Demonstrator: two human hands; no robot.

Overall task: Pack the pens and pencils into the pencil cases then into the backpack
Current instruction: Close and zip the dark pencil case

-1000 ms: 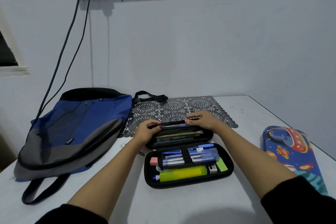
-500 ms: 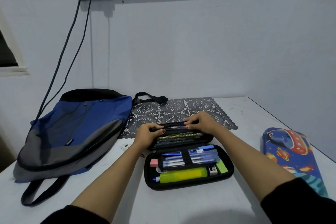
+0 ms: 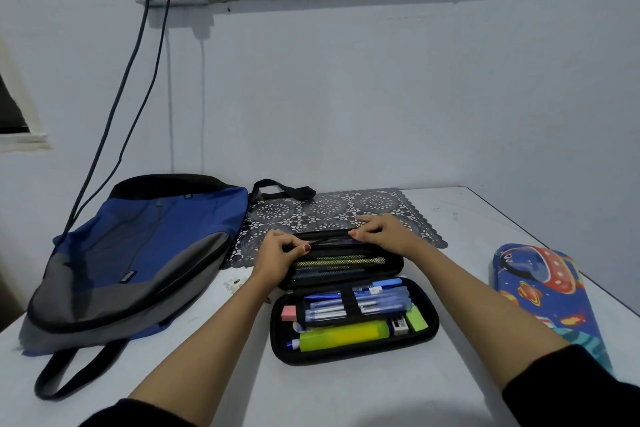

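While your left hand [image 3: 277, 255] and right hand [image 3: 384, 234] pinch the mesh pocket [image 3: 325, 274] hem in the far half of the open black pencil case [image 3: 346, 357], hold each grip narrow and pull evenly. Case lies on the white surface [image 3: 346, 392] beside the blue backpack [image 3: 145, 246]; seat pencils [image 3: 341, 260] flat.

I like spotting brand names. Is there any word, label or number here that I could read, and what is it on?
No text here can be read.
Backpack: small label on its front, too small to read.
Blue pens in the black pencil case: white printed bands, blurred.
Small white item in that case: dark print, unreadable.
Space-print pencil case: pictures only, no words visible.
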